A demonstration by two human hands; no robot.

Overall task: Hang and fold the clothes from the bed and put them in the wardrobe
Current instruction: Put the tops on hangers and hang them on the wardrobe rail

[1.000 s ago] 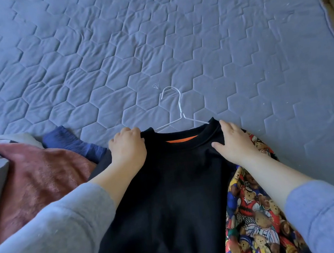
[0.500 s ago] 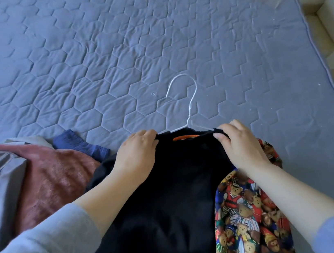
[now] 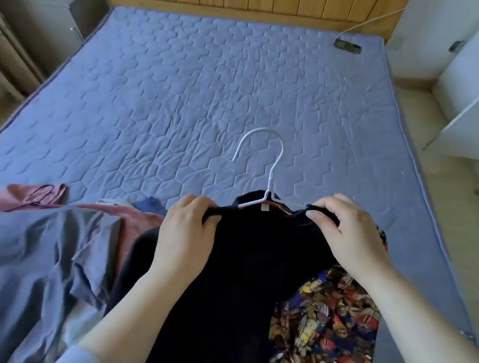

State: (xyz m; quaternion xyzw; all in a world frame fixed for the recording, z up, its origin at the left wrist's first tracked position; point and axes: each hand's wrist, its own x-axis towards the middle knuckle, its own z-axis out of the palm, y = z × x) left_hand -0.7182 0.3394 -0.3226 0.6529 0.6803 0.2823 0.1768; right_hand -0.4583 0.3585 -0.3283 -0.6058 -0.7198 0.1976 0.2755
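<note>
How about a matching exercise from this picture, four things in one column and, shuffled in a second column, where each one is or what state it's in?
Things
1. hanger
2. black top
3. patterned cloth
4. pink garment

Places or states
A. gripped at the neck by the left hand and the right hand
B. white hook sticking out of a neckline
C. lying at the left side of the bed
D. partly covered by another garment, below the right forearm

Pairs: 1-B, 2-A, 3-D, 4-C
</note>
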